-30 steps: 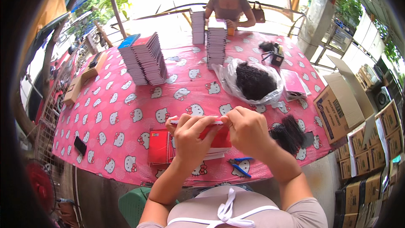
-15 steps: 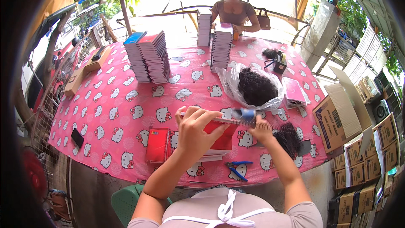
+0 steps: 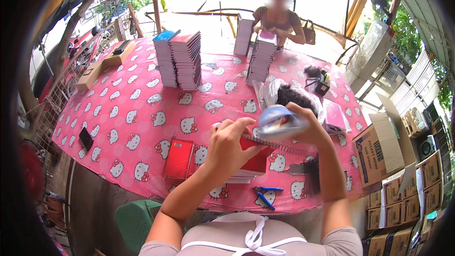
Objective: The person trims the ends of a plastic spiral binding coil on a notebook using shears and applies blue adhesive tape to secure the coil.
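My left hand (image 3: pixel 231 144) is closed on the upper edge of a red-covered notebook (image 3: pixel 256 163), which stands tilted up above a small pile of pages. A thin dark spiral coil (image 3: pixel 284 148) runs along that edge and sticks out past its right end. My right hand (image 3: pixel 310 125) is wrapped round a rounded blue-and-white thing (image 3: pixel 280 122), smeared by motion, just above the coil; its kind cannot be made out. Blue-handled pliers (image 3: pixel 267 196) lie near the front edge. Red spiral notebooks (image 3: pixel 180 159) sit left of my left hand.
A bag of black coils (image 3: pixel 294 96) lies beyond my right hand, with loose coils (image 3: pixel 311 175) below it. Tall notebook stacks (image 3: pixel 177 61) stand farther back. A phone (image 3: pixel 86 138) lies at left, open cartons (image 3: pixel 379 142) stand at right, and another person (image 3: pixel 279 21) sits opposite.
My right hand has risen from beside the coil's right end, and the blue-and-white thing has come up with it. My left hand still grips the notebook. The view has shifted slightly.
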Tool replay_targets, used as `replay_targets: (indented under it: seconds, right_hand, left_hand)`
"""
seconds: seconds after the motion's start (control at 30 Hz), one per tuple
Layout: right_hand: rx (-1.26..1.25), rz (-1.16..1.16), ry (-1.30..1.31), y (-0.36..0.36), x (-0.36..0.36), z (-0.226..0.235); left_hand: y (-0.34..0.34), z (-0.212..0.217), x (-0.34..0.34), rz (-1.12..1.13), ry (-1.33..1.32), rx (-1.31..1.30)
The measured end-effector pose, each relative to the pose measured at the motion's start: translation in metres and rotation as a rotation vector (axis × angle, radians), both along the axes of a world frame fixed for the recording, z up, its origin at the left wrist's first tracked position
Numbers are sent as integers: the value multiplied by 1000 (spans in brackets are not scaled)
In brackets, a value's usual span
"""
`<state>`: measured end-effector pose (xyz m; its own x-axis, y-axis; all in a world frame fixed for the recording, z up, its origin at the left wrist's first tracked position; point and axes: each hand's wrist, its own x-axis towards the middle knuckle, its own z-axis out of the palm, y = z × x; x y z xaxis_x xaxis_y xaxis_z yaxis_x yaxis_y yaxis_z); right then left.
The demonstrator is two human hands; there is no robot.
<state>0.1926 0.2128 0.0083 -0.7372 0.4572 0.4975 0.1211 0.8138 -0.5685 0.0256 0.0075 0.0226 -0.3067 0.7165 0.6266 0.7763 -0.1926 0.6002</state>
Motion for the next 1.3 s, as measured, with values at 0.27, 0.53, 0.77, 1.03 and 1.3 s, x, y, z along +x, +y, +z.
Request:
replay_targets:
  seconds: [0.27, 0.53, 0.77, 1.03, 1.3]
  right_hand:
    - [-112, 65, -142, -12, -43, 13]
    - [-210, 266, -3, -39, -61, 30]
    - [189, -476, -258, -3, -32, -75]
    - [293, -694, -544, -71, 60, -220]
    - [-72, -323, -439, -185, 90, -206]
  left_hand:
    - [-22, -41, -27, -19, -552, 101]
    - [-30, -66, -31, -188, -931, 293]
    - [-38, -60, -39, -352, -1123, 341]
    - [-42, -4, -26, -225, -319, 476]
    - [-48, -55, 19, -116, -346, 268]
